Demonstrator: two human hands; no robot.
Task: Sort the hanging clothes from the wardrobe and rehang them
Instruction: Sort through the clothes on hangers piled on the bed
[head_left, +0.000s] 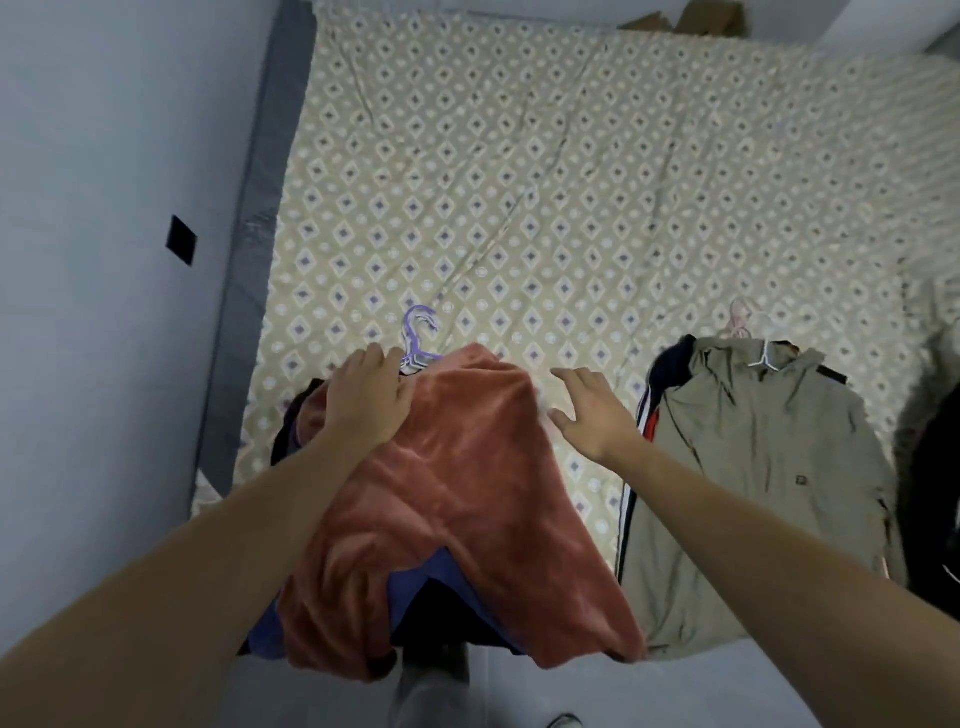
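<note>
From the head camera, looking down, two piles of hanging clothes lie at the near edge of the bed, which carries a diamond-patterned sheet. The left pile is topped by a rust-coloured plush garment, with blue and dark fabric showing underneath it and purple hangers sticking out at the top. The left hand rests on the upper part of this garment, fingers laid forward toward the hanger hooks; whether it pinches the cloth or merely presses on it cannot be told. The right hand hovers spread and relaxed over the sheet just beside the garment's right edge, holding nothing. Well apart to the right lies the second pile, with an olive jacket on a white hanger on top and a dark striped garment showing beneath it. The step in hand looks like settling the rust garment onto its pile. To do it well, the left hand should keep the hanger hooks bunched and pointing one way while the right smooths the cloth flat, so the stack lifts cleanly for rehanging. The plush will likely drag on the layers below, so a gentle sweep is wiser than a tug.
</note>
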